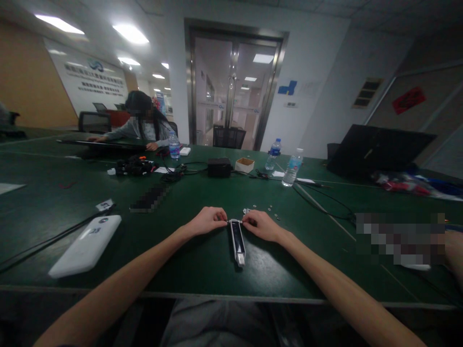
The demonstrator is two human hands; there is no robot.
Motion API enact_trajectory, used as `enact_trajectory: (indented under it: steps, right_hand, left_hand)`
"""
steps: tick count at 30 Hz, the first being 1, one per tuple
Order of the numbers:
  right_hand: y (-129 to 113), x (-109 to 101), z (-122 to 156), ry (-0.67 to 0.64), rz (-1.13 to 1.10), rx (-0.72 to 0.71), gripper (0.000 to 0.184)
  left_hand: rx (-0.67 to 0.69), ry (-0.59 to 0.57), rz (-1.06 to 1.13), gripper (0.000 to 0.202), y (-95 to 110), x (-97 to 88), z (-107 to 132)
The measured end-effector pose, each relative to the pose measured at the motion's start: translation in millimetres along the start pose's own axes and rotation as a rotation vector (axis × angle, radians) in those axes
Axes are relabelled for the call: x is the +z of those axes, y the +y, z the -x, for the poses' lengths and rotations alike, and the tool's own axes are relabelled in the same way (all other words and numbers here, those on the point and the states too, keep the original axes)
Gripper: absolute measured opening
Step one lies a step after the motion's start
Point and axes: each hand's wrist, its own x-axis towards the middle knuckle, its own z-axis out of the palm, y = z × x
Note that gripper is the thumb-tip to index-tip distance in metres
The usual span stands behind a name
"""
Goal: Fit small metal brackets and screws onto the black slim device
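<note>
A narrow white-framed device (pixel 238 241) with a dark inset face and a silvery block at its near end lies lengthwise on the table in front of me. My left hand (pixel 209 220) is closed in a pinch at the left side of its far end. Opposite it, my right hand (pixel 263 225) pinches at the right side of that same end. Something small sticks out toward the fingertips on each side; what it is cannot be made out. Several small ring-like metal pieces (pixel 270 208) and a small metal part (pixel 246 211) lie just beyond my right hand.
Left of me are a white case (pixel 87 245), a dark phone-like slab (pixel 149 197) and cables. Farther back stand a black box (pixel 219 167), a small open carton (pixel 245 165) and water bottles (pixel 292 167). A person sits across at left; another hand (pixel 454 250) shows at right.
</note>
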Motion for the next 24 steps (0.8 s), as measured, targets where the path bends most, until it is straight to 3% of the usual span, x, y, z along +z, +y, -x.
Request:
enact_trajectory:
  steps: [19, 24]
  right_hand:
    - [-5, -3, 0, -0.015, -0.013, 0.009, 0.012]
    - [-5, -17, 0, 0.046, 0.043, 0.036, 0.017]
  left_hand:
    - [0.007, 0.028, -0.026, 0.025, 9, 6.8, 3]
    - [0.010, 0.053, -0.006, 0.027, 4, 9.5, 1]
